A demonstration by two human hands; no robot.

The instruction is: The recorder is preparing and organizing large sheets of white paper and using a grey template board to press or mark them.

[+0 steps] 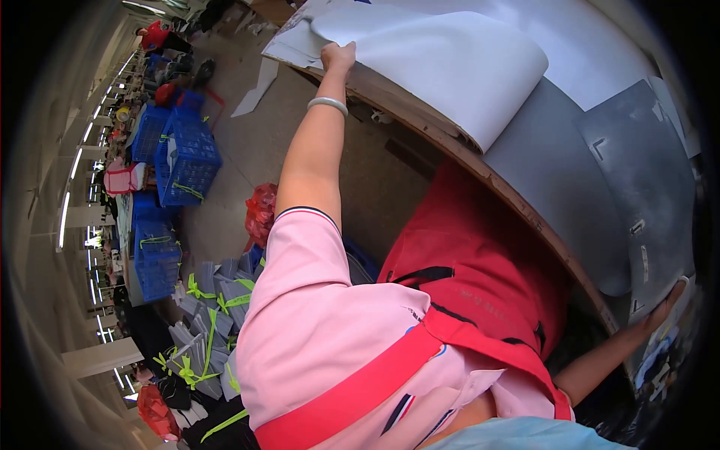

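Note:
My left hand is stretched out to the far end of the table and closed on the edge of a large white sheet. The sheet bows up and curls over along the table's near edge. At the right, my right hand is closed around the near end of a dark grey flat panel with small L-shaped and slot marks. Part of its fingers is hidden at the rim of the view. A smooth grey sheet lies between the curl and the panel.
The table's worn brown edge runs close before my red apron. Blue plastic crates stand on the left. Bundles of grey pieces tied with yellow-green strips and a red plastic bag lie on the floor. Someone in red is farther off.

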